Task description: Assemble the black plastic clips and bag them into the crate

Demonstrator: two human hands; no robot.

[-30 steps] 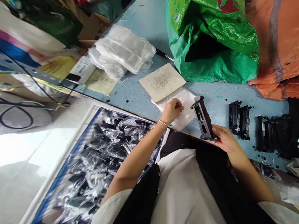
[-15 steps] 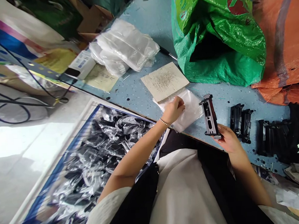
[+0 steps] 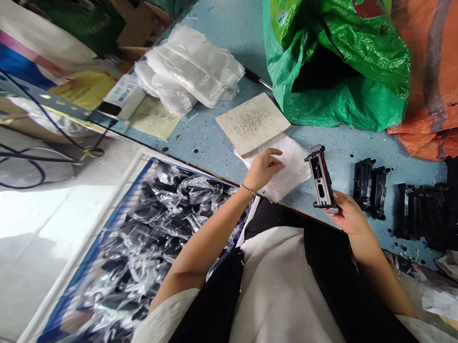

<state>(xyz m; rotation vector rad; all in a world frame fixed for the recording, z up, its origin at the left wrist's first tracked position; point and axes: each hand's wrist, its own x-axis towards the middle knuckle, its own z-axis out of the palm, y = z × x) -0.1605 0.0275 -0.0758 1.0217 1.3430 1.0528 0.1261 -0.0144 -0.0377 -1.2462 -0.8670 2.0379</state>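
Note:
My left hand (image 3: 266, 168) rests over a small stack of clear plastic bags (image 3: 292, 163), its forefinger stretched out and apart from the other fingers, with nothing visible in its grasp. The stack's upper end lies under a speckled beige board (image 3: 253, 122). On the right, my right hand (image 3: 347, 213) grips the lower end of a black plastic bracket-like part (image 3: 321, 179) with slots, held upright just beside the bags. Two similar black parts (image 3: 369, 186) stand on the blue table to the right of that hand.
More black parts (image 3: 421, 206) are massed at the far right. A green woven bag (image 3: 341, 97) and an orange sack (image 3: 445, 65) stand behind. Piled plastic bags (image 3: 197, 65) lie at back left. Below the table edge, a crate (image 3: 83, 268) holds bagged black items.
The fingers of my left hand have spread from a closer pinch, the forefinger now extended over the bags. My right hand and the black bracket-like part stay nearly still.

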